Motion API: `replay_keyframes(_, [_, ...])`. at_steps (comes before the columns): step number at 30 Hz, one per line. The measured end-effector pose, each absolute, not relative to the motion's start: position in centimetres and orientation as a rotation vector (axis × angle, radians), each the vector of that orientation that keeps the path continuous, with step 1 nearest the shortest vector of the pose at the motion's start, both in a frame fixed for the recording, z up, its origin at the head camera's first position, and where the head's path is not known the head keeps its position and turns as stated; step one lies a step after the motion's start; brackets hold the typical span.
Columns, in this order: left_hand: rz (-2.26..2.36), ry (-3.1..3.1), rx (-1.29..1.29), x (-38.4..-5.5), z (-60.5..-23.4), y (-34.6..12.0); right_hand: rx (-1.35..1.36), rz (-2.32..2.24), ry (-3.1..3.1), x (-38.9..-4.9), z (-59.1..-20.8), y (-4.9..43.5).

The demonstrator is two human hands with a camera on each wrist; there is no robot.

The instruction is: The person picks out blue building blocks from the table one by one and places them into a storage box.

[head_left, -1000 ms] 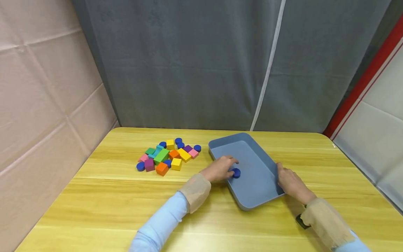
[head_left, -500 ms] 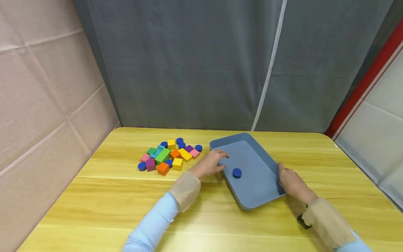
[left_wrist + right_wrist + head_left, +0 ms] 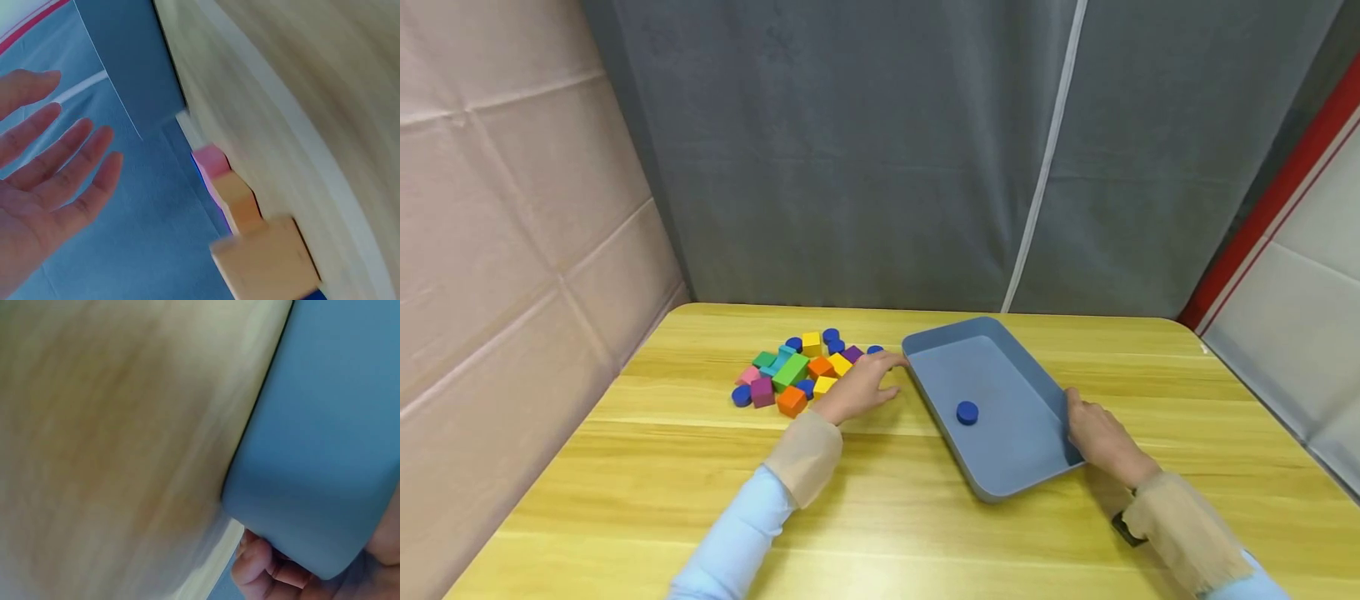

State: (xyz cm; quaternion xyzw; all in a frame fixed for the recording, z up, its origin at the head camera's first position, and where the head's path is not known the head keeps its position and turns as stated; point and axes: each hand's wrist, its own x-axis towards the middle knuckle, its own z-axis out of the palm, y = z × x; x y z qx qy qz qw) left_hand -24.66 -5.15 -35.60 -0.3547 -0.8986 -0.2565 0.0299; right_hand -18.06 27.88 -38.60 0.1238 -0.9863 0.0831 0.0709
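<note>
My left hand (image 3: 860,387) is over the table with fingers spread, between the pile of colored blocks and the tray, and holds nothing. In the left wrist view its fingers (image 3: 75,159) are extended, apart from a pink block (image 3: 212,161) and a large yellowish block (image 3: 265,262). My right hand (image 3: 1103,438) grips the right edge of a blue-grey rectangular tray (image 3: 1015,458); in the right wrist view curled fingers (image 3: 255,559) show at the tray's rim. One dark blue round disc (image 3: 967,412) lies inside the tray.
To the left on the wooden table (image 3: 662,483) lies a loose pile of wooden pieces, among them a green block (image 3: 791,372), an orange cube (image 3: 792,402), a purple cube (image 3: 762,392) and several blue discs. A grey curtain (image 3: 850,167) hangs behind the table.
My left hand has moved left from beside the disc in the tray, out past the tray's left rim to the pile. The disc stays in the tray; my right hand keeps its grip.
</note>
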Motion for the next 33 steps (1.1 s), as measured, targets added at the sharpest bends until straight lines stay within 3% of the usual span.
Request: replay_keyframes(33, [-0.767, -2.895, -0.666, -23.2, -36.0, -15.2, 0.350, 0.264, -2.975, -17.8, -38.5, 28.3])
